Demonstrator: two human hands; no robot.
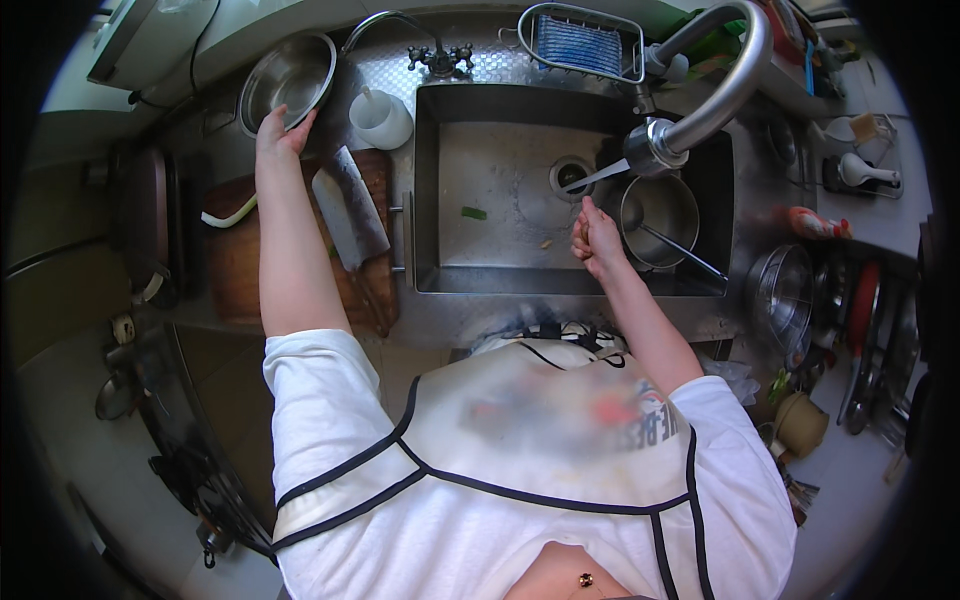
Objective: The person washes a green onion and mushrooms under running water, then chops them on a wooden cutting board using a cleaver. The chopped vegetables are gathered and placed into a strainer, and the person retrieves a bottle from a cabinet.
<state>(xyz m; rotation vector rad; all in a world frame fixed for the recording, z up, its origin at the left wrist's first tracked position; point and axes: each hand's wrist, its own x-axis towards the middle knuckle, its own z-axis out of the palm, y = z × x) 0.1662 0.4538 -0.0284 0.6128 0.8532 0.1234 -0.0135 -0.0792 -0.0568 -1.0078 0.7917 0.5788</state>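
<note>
My left hand [283,137] is at the near rim of a stainless steel bowl [296,71], with fingers over the rim and the thumb beside it. The bowl's visible inside holds no food. My right hand [598,238] is over the stainless steel sink [487,180], just below the running water from the faucet [660,146]. Its fingers are curled; whether a small brownish thing sits in them is unclear. A cleaver [351,206] lies on the wooden cutting board [232,262], near a pale green stalk [229,216] partly hidden by my left forearm.
A pot [686,202] with a ladle [686,251] stands in the sink's right side. A green scrap [473,213] lies on the sink floor. Behind are a white cup [386,124], a second faucet [441,58] and a wire rack with a blue cloth [579,45]. Strainers [784,292] sit at right.
</note>
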